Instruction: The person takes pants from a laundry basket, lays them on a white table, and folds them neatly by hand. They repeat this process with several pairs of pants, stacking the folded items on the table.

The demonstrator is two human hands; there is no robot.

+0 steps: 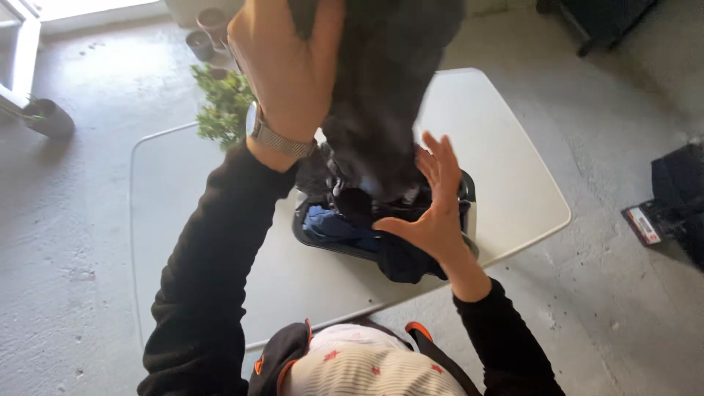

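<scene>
Head view, looking down. Left hand (pixel 290 66) raised high at 12 o'clock of the frame, fingers closed on the upper edge of a black garment (pixel 385 88). Garment hangs straight down from that grip, blurred, its lower end reaching into a dark basket (pixel 467 192).

Right hand (pixel 433 202) at about 4 o'clock from the garment's lower end, just above the basket. Fingers spread open, palm turned toward the hanging cloth, holding nothing. Whether the fingertips touch the cloth cannot be told.

Wristwatch (pixel 275 136) with a metal mesh band on the left wrist. Both arms in black sleeves.

Basket sits near the middle of a white table (pixel 513 161). Inside it: a blue cloth (pixel 334 224) at the 9 o'clock side, more dark cloth spilling over the rim at 6 o'clock.

Small green plant (pixel 220 103) at the table's 11 o'clock edge, partly behind the left forearm. Brown pots (pixel 209 29) on the concrete floor (pixel 66 220) beyond it. Dark pot (pixel 48 117) at far 9 o'clock of the frame. Black item with a red-and-white label (pixel 671 205) on the floor at 3 o'clock, well apart from the table.
</scene>
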